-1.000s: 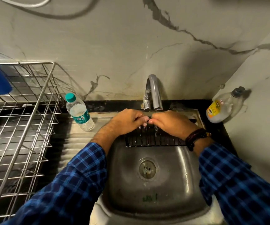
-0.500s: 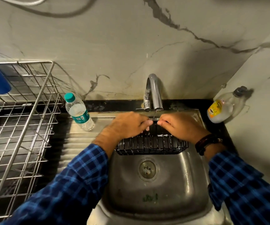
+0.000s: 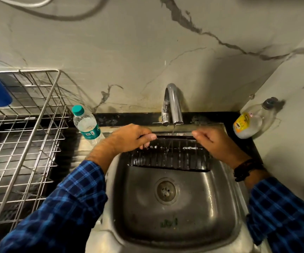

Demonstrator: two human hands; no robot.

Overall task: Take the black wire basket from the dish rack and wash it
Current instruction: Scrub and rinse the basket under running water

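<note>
Black wire basket [image 3: 169, 157]: over back of sink [image 3: 226, 207], under tap [image 3: 173, 105], thin stream striking top rim. Long axis 9-to-3 o'clock. Wet, glossy, close vertical wires, white flecks, possibly suds. Left hand [image 3: 127, 139]: at 9 o'clock end, fingers curled over rim. Right hand [image 3: 215, 145]: at 3 o'clock end, closed on rim. Both equally near.

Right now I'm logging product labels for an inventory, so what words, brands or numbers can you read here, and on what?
Nothing here reads clearly.
Water bottle: teal label with print and a small code square, too blurred to read.
Clear bottle in the right corner: yellow label with print and a small white tag, too small to read.
Sink: green smudges on the front wall, not legible text.
</note>
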